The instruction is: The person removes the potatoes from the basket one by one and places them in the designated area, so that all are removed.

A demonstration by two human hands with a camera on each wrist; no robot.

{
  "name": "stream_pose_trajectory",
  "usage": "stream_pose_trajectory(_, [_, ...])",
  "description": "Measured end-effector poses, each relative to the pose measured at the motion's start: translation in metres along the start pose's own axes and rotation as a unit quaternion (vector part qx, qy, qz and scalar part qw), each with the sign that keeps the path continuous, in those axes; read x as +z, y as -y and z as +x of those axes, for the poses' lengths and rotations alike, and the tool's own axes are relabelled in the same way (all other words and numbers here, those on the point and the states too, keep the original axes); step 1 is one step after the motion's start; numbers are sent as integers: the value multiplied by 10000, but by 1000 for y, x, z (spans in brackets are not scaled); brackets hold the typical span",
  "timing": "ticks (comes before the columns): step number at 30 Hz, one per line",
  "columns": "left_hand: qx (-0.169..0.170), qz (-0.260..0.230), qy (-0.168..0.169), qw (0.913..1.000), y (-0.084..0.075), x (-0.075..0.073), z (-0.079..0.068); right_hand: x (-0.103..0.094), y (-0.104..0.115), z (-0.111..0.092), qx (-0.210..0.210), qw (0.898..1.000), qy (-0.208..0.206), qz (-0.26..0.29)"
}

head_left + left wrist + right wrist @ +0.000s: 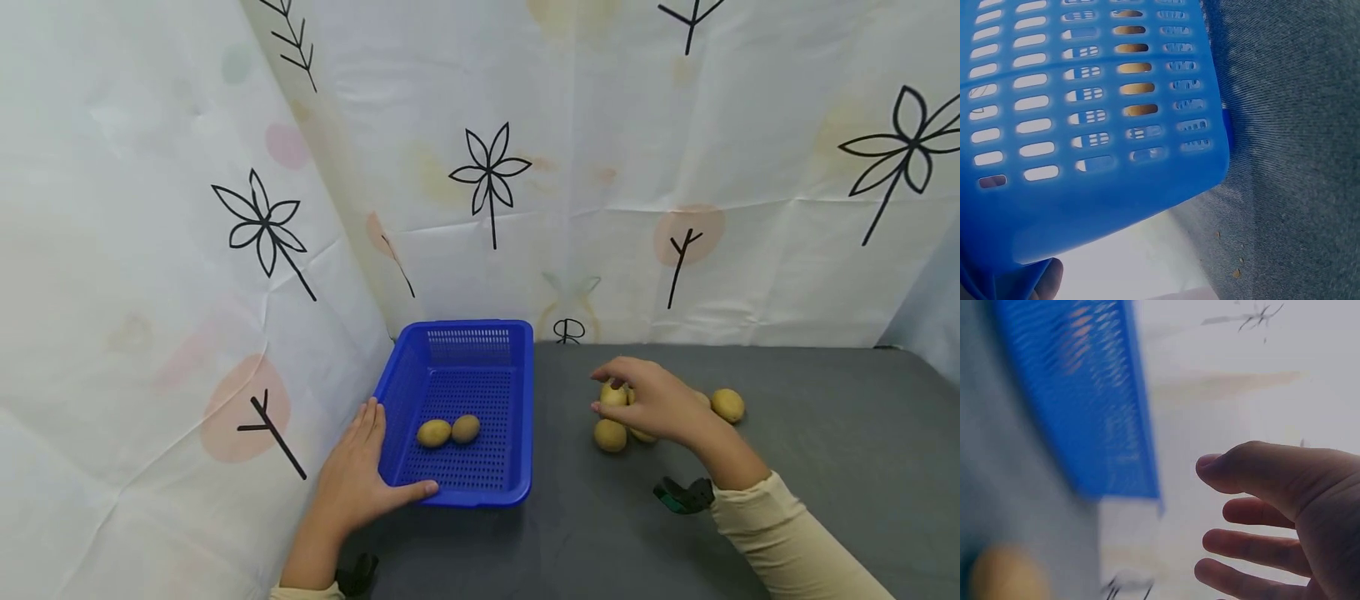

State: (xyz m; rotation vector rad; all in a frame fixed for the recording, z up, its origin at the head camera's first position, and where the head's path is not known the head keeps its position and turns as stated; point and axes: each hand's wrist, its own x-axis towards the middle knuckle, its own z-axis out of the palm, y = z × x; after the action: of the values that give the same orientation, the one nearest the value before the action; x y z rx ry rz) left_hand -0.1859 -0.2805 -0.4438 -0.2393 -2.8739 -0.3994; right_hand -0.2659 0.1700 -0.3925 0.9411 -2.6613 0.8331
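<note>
A blue perforated basket (517,417) stands on the dark grey table, with a yellow lemon (434,433) and a browner lemon-like fruit (466,428) side by side inside. At its near left corner, my left hand (348,479) rests on the rim, fingers spread along the left side and thumb along the near edge. One fingertip (1049,279) shows by the basket's corner in the left wrist view. My right hand (656,402) hovers over a group of lemons (611,436), partly hiding them. In the right wrist view, its thumb (1250,465) and fingers are apart with nothing between them.
Another lemon (728,406) lies at the right of the group. White patterned cloth (600,167) hangs behind the table and along the left side, close to the basket. The grey table (847,450) extends to the right.
</note>
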Motion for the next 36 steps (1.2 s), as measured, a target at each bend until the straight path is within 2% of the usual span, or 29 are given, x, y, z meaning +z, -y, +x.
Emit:
stream_pose_trajectory(5, [44,-11,15,10000,1,3,0,4,30,47,-311,9989,-63,334])
stream_pose_trajectory(11, [15,-36,-33,10000,4,7,-5,23,61,106,-654,9883,-27,1378])
stream_pose_trajectory(15, [-42,-37,39,10000,4,12,-10,52,78,142,-729,9820,235,1729])
stream_pose_trajectory(20, [-117,-19,154,9998,4,16,-11,104,89,174,-451,9680,976,2267])
stream_pose_trajectory(23, [-88,-26,104,9999,3,16,-9,135,91,187,-325,9585,1430,2444])
stream_pose_trajectory(26, [-40,-11,85,10000,0,15,-6,155,91,193,-337,9540,1822,2357])
stream_pose_trajectory(30, [-64,26,19,10000,-1,11,-4,167,93,197,-505,9487,2325,2080])
stream_pose_trajectory(36, [-62,111,-54,9999,-2,4,0,172,99,196,-596,9416,2966,1475])
